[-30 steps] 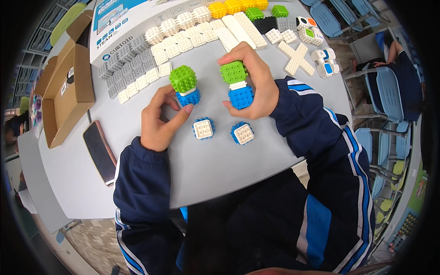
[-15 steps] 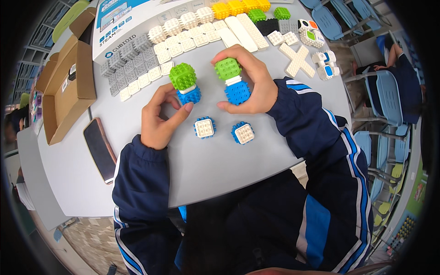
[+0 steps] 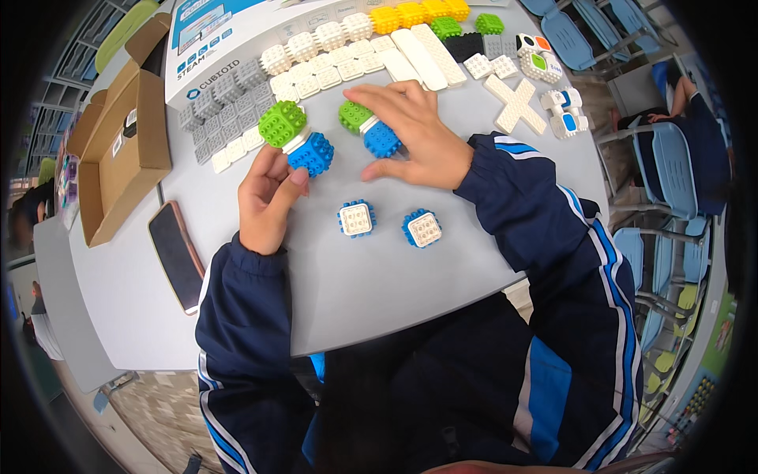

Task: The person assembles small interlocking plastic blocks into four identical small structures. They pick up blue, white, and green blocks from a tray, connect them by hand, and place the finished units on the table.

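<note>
My left hand [image 3: 264,197] is closed around a studded block pair, with a green cube [image 3: 283,123] joined through a white connector to a blue cube [image 3: 311,154]. The thumb is at the blue cube's lower edge. A matching pair, a green cube [image 3: 354,116] and a blue cube [image 3: 383,140], sits tilted under my right hand [image 3: 422,134]. The right fingers curl over its top, while the thumb stays below the blue cube. Nearer me lie two blue cubes with white square plates facing up, one on the left [image 3: 357,219] and one on the right [image 3: 424,229].
Grey, white, yellow and green blocks [image 3: 332,35] line the far side before a white printed box [image 3: 237,47]. A white cross piece [image 3: 517,107] and white modules [image 3: 564,112] are at right. An open cardboard box [image 3: 126,166] and a phone [image 3: 176,257] stand left.
Both block pairs have moved left and tilted, their blue ends swinging right. My right hand has shifted slightly left, its fingers now further over its pair. The two plated cubes stay on the table.
</note>
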### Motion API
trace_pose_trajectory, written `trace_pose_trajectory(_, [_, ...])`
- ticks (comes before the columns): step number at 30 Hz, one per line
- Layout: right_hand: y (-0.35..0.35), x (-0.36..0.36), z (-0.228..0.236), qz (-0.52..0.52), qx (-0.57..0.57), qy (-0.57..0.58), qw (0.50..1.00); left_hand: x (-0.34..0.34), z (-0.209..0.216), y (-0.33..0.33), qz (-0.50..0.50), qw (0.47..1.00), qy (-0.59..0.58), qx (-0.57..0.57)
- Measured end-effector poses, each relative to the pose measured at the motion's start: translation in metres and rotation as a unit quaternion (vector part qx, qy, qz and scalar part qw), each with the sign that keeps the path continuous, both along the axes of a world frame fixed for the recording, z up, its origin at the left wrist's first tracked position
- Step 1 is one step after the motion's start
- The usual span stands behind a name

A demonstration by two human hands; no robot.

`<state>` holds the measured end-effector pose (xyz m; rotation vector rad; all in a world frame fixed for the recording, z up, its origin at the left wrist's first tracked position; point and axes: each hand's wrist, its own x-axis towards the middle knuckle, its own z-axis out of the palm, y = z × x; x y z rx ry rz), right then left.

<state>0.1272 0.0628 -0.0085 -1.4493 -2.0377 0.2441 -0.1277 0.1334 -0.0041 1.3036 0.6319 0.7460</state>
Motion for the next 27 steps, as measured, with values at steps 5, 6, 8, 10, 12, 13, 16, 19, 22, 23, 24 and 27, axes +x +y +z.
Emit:
trace_pose_trajectory(5, [-0.002, -0.005, 0.014, -0.004, 0.114, 0.018, 0.993, -0.004, -0.005, -0.002, -0.012, 1.000, 0.022, -0.005])
trace_pose_trajectory(6, [-0.002, -0.007, 0.017, 0.009, 0.110, 0.013, 0.994, -0.003, -0.002, -0.003, -0.027, 0.998, 0.045, 0.023])
trace_pose_trajectory(8, [-0.005, -0.010, 0.018, 0.029, 0.098, 0.003, 0.995, 0.005, 0.009, -0.009, -0.062, 0.991, 0.090, 0.076])
trace_pose_trajectory(10, [-0.001, -0.013, 0.014, 0.035, 0.127, 0.007, 0.991, 0.007, 0.001, -0.014, -0.072, 0.992, 0.069, 0.075])
trace_pose_trajectory(12, [0.002, -0.016, 0.013, 0.041, 0.144, 0.012, 0.989, 0.012, 0.007, -0.019, -0.089, 0.990, 0.070, 0.080])
trace_pose_trajectory(13, [0.003, -0.016, 0.013, 0.051, 0.149, 0.028, 0.987, 0.010, 0.006, -0.017, -0.097, 0.989, 0.071, 0.084])
trace_pose_trajectory(16, [0.007, -0.016, 0.017, 0.075, 0.153, 0.066, 0.983, 0.015, 0.006, -0.017, -0.051, 0.990, 0.011, 0.132])
trace_pose_trajectory(19, [0.007, -0.017, 0.021, 0.084, 0.147, 0.069, 0.983, 0.018, 0.011, -0.009, -0.030, 0.953, 0.018, 0.302])
trace_pose_trajectory(22, [0.007, -0.018, 0.020, 0.092, 0.152, 0.061, 0.982, 0.020, 0.018, -0.008, -0.011, 0.910, 0.066, 0.408])
trace_pose_trajectory(23, [0.009, -0.018, 0.018, 0.095, 0.154, 0.065, 0.981, 0.019, 0.019, -0.008, -0.006, 0.897, 0.081, 0.434])
trace_pose_trajectory(24, [0.010, -0.018, 0.017, 0.097, 0.156, 0.070, 0.980, 0.019, 0.016, -0.003, -0.001, 0.887, 0.091, 0.454])
trace_pose_trajectory(27, [0.018, -0.016, 0.017, 0.110, 0.162, 0.059, 0.979, 0.020, 0.018, 0.003, 0.015, 0.860, 0.106, 0.500])
